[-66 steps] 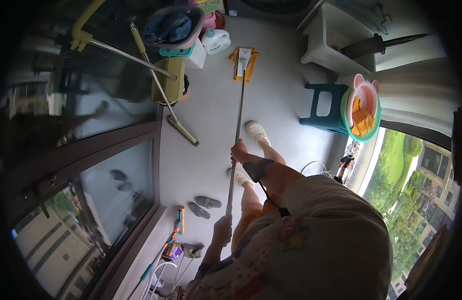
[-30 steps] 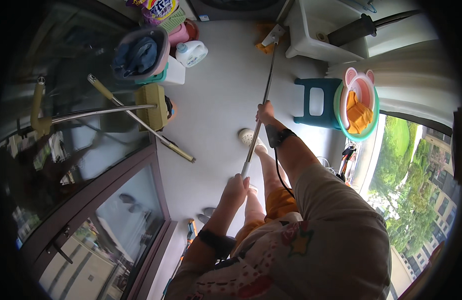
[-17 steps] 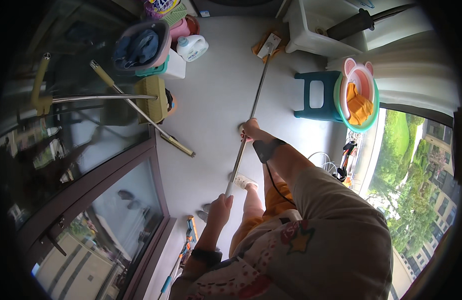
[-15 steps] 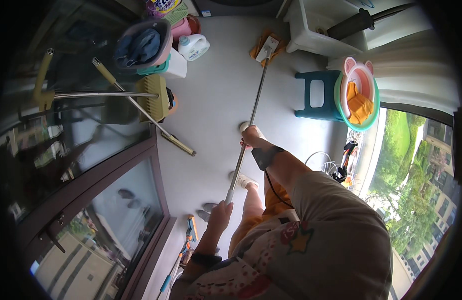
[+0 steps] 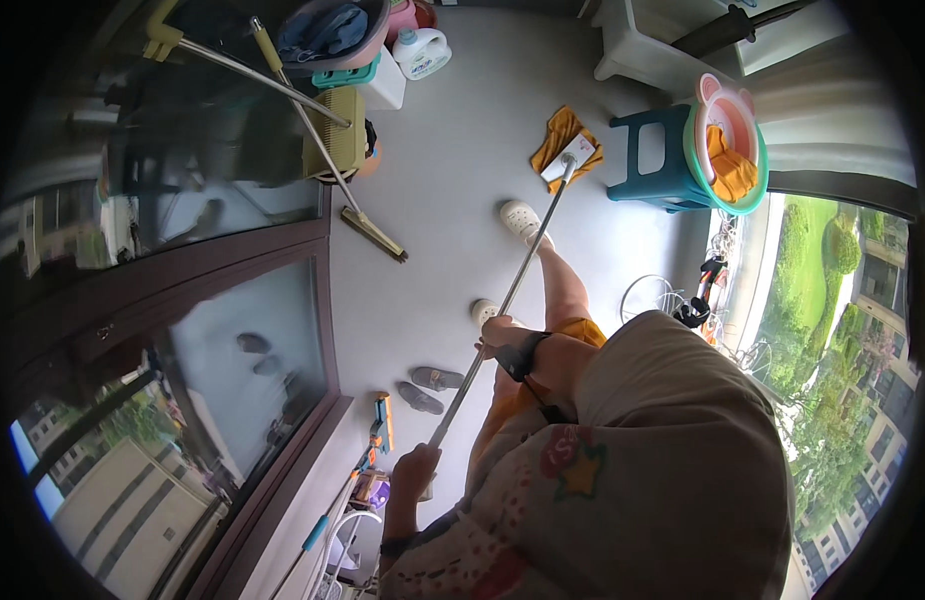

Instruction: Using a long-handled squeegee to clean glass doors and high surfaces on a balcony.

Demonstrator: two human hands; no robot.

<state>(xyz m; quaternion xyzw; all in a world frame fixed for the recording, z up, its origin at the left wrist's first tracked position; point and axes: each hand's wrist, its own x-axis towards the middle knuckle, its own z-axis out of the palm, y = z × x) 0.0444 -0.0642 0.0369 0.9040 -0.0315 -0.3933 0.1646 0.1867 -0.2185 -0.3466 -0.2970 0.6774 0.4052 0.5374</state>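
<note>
Long thin silver metal mop pole (image 5: 502, 300) with a flat white rectangular mop head (image 5: 569, 160), held slanted across the grey floor (image 5: 442, 170). Both hands clamped on the pole: left hand (image 5: 414, 470) near the top end, right hand (image 5: 500, 333) around mid-shaft, well apart from each other. Mop head rests on an orange crumpled cloth (image 5: 562, 135) lying on the floor, just beside a teal plastic stool (image 5: 654, 160). 1 white clog (image 5: 520, 220) on the foot near the pole. 2 grey slippers (image 5: 428, 388) lie close to the glass door (image 5: 182, 340).
</note>
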